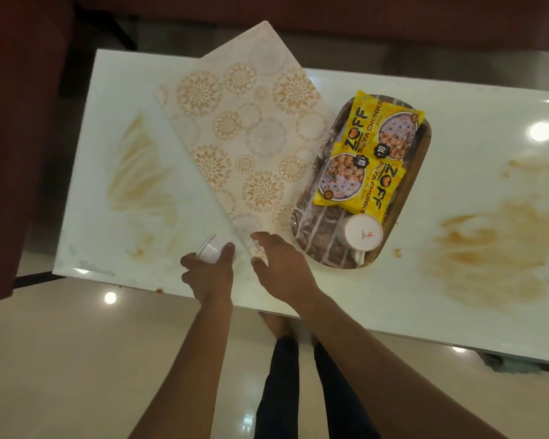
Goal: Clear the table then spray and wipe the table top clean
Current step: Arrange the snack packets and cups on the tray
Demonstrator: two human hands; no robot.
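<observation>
While the left hand (208,274) curls around a small white cup (214,247) near the front edge of the glossy white rectangular table (393,312), only the cup's base and part of its side show above the fingers, so its inside cannot be seen. Just beside it, the right hand (282,267) lies with fingers loosely spread on the near corner of a large cream placemat printed with gold and grey floral circles (244,131); whether it pinches that corner cannot be told. This mat lies diagonally, its far corner jutting past the table's back edge, and its right edge meets an oval brown patterned tray (317,245). On the tray rest 2 joined yellow soya chunk packets (371,153) and a white mug lying upside down with its handle toward the viewer (360,236); the packets cover much of the tray's pattern. Smeared brown stains (495,248) mark the table on the right, with paler streaks (137,172) on the left. The table's right end is cut off by the frame.
</observation>
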